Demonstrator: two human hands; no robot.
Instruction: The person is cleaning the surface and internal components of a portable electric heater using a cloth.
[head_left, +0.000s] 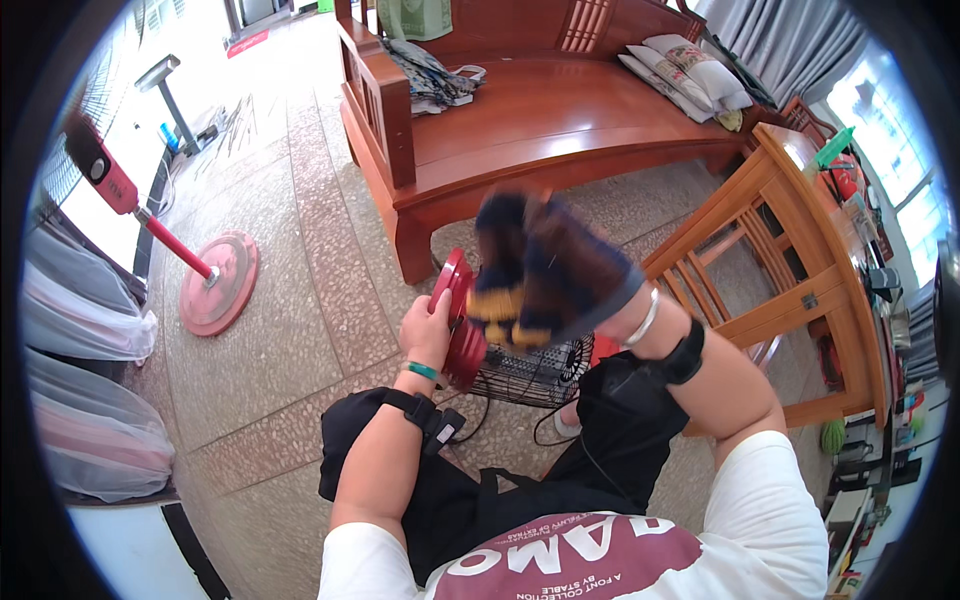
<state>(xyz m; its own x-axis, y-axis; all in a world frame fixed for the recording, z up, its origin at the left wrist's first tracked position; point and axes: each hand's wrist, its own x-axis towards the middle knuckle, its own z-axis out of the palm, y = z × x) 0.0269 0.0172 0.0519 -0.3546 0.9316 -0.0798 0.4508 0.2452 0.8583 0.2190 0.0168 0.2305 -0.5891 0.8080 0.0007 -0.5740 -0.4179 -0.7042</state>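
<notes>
My left hand (426, 328) grips the rim of a shiny red round base (454, 271), apparently part of an electric fan. A ribbed red section lies below it. Beside that, the fan's black wire grille (529, 379) rests low between my legs. A bunched dark blue and brown cloth (574, 274) with yellow parts is in my right hand (621, 324), blurred by motion. The cloth hides my right fingers and overlaps part of the red base in the view; whether it touches the base I cannot tell. A black cord (480, 420) runs down near my left knee.
A red pedestal fan with a round base (219, 289) stands on the stone-patterned floor at left. Ahead is a wooden bench (525, 127) with cushions (686, 79) and clothing (435, 75). At right stands a wooden cabinet (814, 281). A platform scale (176, 105) is farther off.
</notes>
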